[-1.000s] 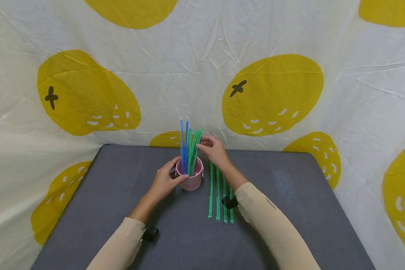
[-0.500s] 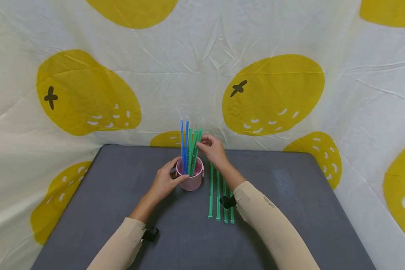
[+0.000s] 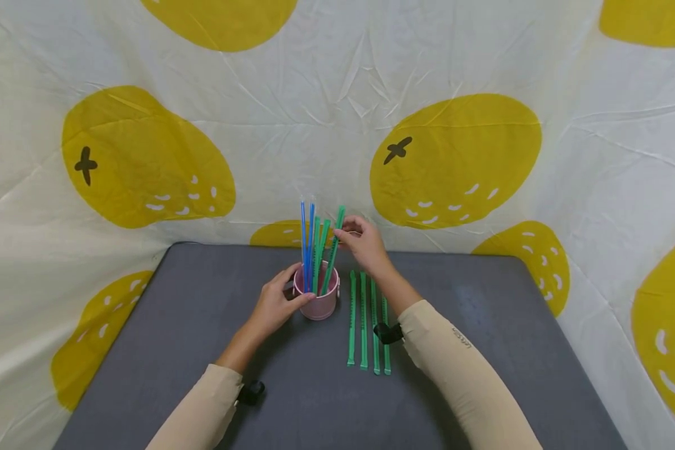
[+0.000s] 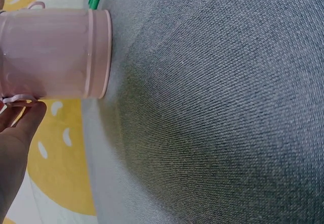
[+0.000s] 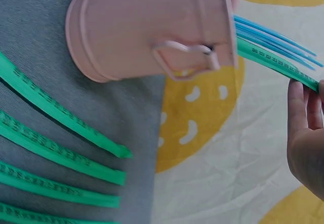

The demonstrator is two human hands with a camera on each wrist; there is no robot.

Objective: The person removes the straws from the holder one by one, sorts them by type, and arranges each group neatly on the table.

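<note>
A small pink bucket (image 3: 319, 308) with side handles stands upright on the table. My left hand (image 3: 274, 301) grips it at the rim, thumb in front and fingers at the far left side. Two blue straws (image 3: 303, 240) in clear wrappers and green paper-wrapped straws (image 3: 317, 250) lean inside. My right hand (image 3: 364, 245) pinches one printed green straw (image 5: 273, 59) near its upper end. That straw tilts right, apart from the others at the top, its lower end still inside the bucket. In the left wrist view, fingers (image 4: 31, 120) touch the bucket's handle.
Several green wrapped straws (image 3: 352, 325) lie side by side on the dark grey table (image 3: 214, 312), right of the bucket and partly under the right forearm. A white cloth (image 3: 315, 125) with yellow fruit prints hangs behind the table's far edge.
My right hand has moved slightly up and to the right with the green straw, drawing its top away from the other straws. The left hand and bucket have stayed in place.
</note>
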